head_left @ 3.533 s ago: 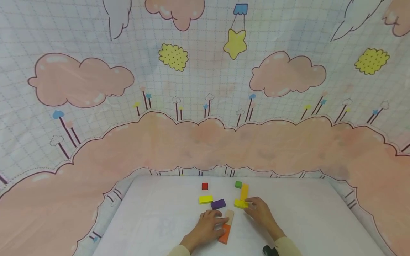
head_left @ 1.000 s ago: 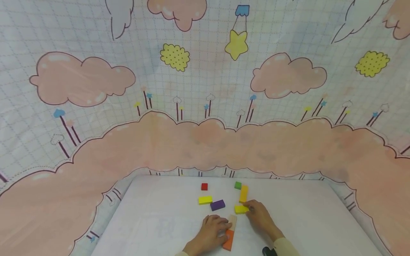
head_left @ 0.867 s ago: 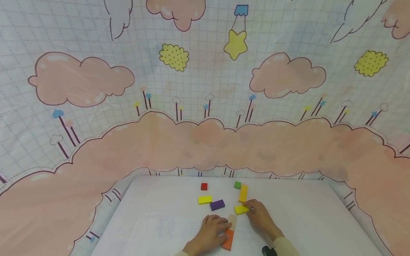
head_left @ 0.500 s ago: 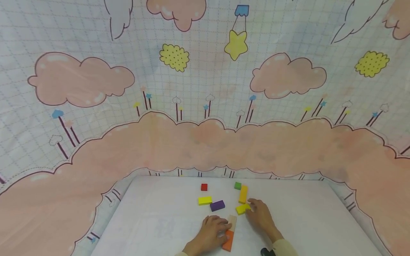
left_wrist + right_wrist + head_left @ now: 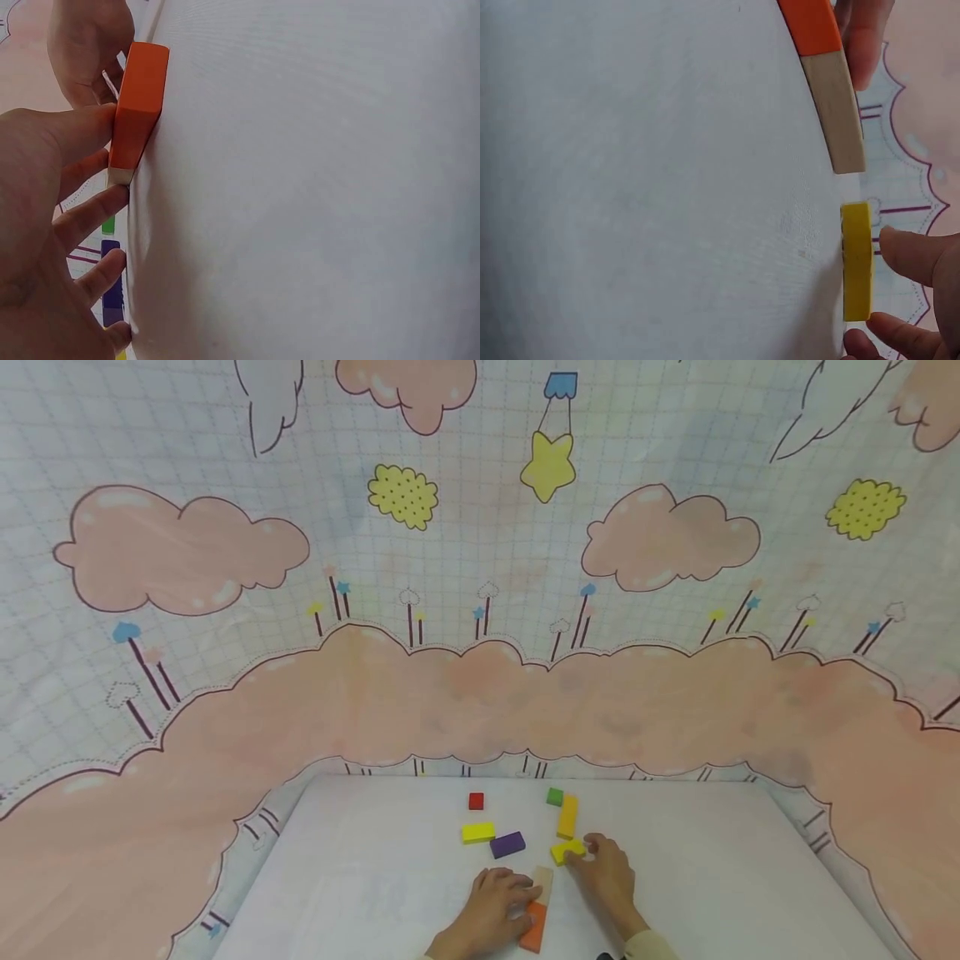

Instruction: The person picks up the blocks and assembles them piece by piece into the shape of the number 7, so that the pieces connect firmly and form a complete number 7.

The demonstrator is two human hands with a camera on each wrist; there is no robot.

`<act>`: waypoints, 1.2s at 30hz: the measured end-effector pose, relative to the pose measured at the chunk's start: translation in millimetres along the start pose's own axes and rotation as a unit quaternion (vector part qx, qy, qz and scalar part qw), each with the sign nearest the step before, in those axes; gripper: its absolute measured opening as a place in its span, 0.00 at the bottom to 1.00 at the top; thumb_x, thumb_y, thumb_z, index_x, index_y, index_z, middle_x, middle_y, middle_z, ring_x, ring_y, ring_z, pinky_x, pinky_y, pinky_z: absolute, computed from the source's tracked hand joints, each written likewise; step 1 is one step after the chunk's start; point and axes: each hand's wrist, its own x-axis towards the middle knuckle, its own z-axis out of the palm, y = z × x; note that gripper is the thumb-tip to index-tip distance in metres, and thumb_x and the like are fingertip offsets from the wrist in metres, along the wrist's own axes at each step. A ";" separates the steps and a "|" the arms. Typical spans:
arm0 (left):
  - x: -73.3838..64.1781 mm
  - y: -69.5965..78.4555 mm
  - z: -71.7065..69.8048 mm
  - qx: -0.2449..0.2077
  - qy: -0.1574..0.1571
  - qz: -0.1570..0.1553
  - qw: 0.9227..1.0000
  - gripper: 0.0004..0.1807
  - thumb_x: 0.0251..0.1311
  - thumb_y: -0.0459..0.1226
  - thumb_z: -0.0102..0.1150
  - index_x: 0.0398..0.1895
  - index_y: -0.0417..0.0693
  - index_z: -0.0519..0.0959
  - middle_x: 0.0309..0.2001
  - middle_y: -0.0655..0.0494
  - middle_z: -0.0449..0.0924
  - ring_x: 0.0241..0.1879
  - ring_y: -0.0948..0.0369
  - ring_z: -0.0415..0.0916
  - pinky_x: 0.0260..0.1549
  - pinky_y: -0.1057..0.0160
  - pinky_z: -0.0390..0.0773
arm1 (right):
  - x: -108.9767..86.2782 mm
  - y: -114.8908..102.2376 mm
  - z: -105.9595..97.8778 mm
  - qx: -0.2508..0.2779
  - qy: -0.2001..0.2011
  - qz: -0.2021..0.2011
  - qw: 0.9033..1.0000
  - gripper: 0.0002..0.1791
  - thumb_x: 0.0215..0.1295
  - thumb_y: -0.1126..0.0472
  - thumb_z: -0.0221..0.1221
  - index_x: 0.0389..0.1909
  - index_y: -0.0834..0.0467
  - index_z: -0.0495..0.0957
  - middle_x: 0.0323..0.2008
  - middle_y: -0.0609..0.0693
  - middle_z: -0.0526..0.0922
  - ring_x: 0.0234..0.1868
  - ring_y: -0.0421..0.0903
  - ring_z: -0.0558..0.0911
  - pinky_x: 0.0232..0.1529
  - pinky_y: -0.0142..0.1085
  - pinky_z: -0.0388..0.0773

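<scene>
**Steadying the orange block (image 5: 536, 929), straddling the right yellow block (image 5: 567, 852)**

Beginning at left, well beyond the orange block: seeing a red cube (image 5: 476, 802) and, nearer, the left yellow block (image 5: 477, 833), with the purple block (image 5: 507, 845) corner to corner beside it; impossible to tell whether touching.

Next, meeting the left hand (image 5: 491, 906) along the left of the orange block, with grip spread and not wrapped round anything: thumb on the orange block, another fingertip at the pale wooden block (image 5: 543, 883) set end to end beyond it. Judging by that reach across the seam, probably placed so to stop both pieces slipping out of line. In the left wrist view, losing most of the pale wooden block behind the orange one.

Finding farther right, well beyond the orange block, a green cube (image 5: 555, 797) and the amber block (image 5: 567, 817), then, less far off, the right yellow block, flat on the tabletop (image 5: 337, 877) by the amber block's near end, with contact there hard to make out.

Ending with the right hand (image 5: 609, 875), beyond and right of the orange block: grip spread about the right yellow block, not pinching, probably parted so to have both its ends within reach; hard to tell whether touching with the thumb. At the lower edge, showing only the tip of a dark object (image 5: 604, 957), cut off and unidentifiable.
</scene>
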 end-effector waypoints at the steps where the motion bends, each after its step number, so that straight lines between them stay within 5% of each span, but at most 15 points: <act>1: 0.2 -0.2 0.3 0.000 0.000 0.000 1.000 0.24 0.62 0.51 0.61 0.62 0.72 0.75 0.62 0.66 0.75 0.67 0.52 0.62 0.69 0.36 0.52 | 0.0 -0.1 0.7 -0.002 0.001 -0.001 1.000 0.27 0.55 0.51 0.67 0.52 0.63 0.77 0.46 0.60 0.82 0.47 0.57 0.78 0.49 0.55 0.70; 9: 0.2 1.7 1.2 0.001 -0.001 -0.009 1.000 0.24 0.61 0.51 0.62 0.62 0.73 0.75 0.62 0.68 0.76 0.66 0.53 0.62 0.69 0.36 0.53 | -0.7 -2.3 1.2 -0.017 0.002 -0.018 1.000 0.23 0.56 0.54 0.66 0.50 0.63 0.79 0.44 0.59 0.83 0.47 0.57 0.78 0.47 0.57 0.67; 24: 0.2 0.9 1.4 -0.003 -0.004 -0.014 1.000 0.24 0.62 0.51 0.61 0.63 0.73 0.75 0.62 0.67 0.75 0.67 0.52 0.61 0.70 0.36 0.51 | 9.0 -4.1 1.0 -0.008 -0.014 -0.037 0.999 0.21 0.60 0.58 0.63 0.55 0.59 0.79 0.55 0.60 0.81 0.58 0.60 0.77 0.59 0.62 0.65; 36: 0.0 0.1 2.3 0.001 0.005 -0.001 1.000 0.23 0.62 0.51 0.61 0.62 0.72 0.75 0.62 0.66 0.75 0.67 0.51 0.62 0.69 0.35 0.51 | 12.8 -4.0 3.6 -0.006 -0.024 -0.051 0.998 0.18 0.61 0.60 0.63 0.53 0.56 0.81 0.53 0.57 0.83 0.51 0.55 0.79 0.56 0.61 0.66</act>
